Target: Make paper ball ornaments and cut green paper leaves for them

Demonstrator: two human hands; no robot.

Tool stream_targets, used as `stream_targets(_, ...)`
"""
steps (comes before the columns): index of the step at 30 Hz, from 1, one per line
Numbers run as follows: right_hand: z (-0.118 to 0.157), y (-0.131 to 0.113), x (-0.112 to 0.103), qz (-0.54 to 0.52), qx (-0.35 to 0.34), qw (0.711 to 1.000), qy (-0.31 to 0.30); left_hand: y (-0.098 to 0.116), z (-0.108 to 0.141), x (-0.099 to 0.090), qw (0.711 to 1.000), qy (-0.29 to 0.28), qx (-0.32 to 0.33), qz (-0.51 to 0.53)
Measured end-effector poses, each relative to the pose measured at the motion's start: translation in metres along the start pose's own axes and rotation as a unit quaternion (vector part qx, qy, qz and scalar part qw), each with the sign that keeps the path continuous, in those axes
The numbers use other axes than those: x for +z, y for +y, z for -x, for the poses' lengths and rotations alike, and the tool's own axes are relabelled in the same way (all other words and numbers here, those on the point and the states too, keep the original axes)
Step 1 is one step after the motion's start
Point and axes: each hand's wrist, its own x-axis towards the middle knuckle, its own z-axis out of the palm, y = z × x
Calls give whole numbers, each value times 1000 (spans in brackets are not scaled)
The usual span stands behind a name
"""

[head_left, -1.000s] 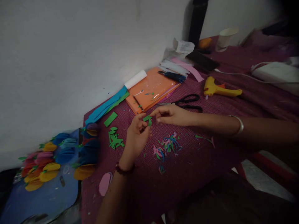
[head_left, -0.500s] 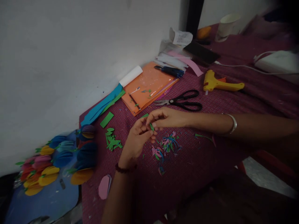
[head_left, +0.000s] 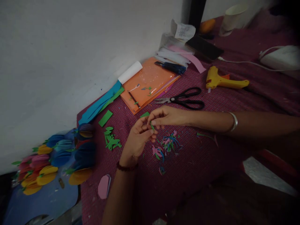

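Note:
A small green paper leaf point(head_left: 152, 126) is pinched between my two hands above the table. My left hand point(head_left: 137, 137), with a dark bead bracelet at its wrist, grips the lower end by thumb and fingers. From the right, my right hand point(head_left: 165, 117) closes thumb and fingertips on the upper end. Just below lie curled paper scraps point(head_left: 167, 145) in pink, blue and green. A pile of cut green leaves point(head_left: 112, 139) rests left of my hands, near a green paper rectangle point(head_left: 105, 118). Behind my fingers, another green piece point(head_left: 145, 114) is partly covered.
Black-handled scissors point(head_left: 185, 99) lie open beyond my right hand. Farther back are an orange folder point(head_left: 152, 79) with a cutter point(head_left: 172, 67), a yellow glue gun point(head_left: 225, 80) and a phone point(head_left: 204, 47). Colourful paper balls point(head_left: 61, 157) crowd a blue surface at left. Pink paper pieces point(head_left: 103, 186) lie at the front.
The leaf has turned slightly between my fingertips, and my right fingers have closed more over it. My view has shifted a little; the things on the table have stayed put.

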Motion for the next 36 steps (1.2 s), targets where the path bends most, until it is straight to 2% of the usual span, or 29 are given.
stream_targets(11,-2,2,4,15,1,999,29,-2,0,-1,999,3,-1,-48)
stream_targets(15,-3,0,5,57,7,992,113,-4,1,3,990,14,46,-131)
stream_targets(18,-3,-2,7,81,17,982,170,-6,1,9,970,62,82,-222)
stream_targets(20,-3,-2,9,78,21,981,179,-7,1,12,958,86,96,-257)
stream_targets(23,-2,-1,11,19,39,984,173,-10,0,11,963,88,97,-235)
stream_targets(28,-1,5,13,-79,56,984,148,-13,-3,3,984,65,73,-148)
stream_targets(31,-2,7,9,-85,60,985,136,-5,-2,-3,983,70,68,-158)
stream_targets(33,-3,9,2,-57,55,986,145,8,3,-15,970,90,84,-211)
stream_targets(36,-7,14,-13,69,24,980,186,33,18,-47,918,167,101,-346)
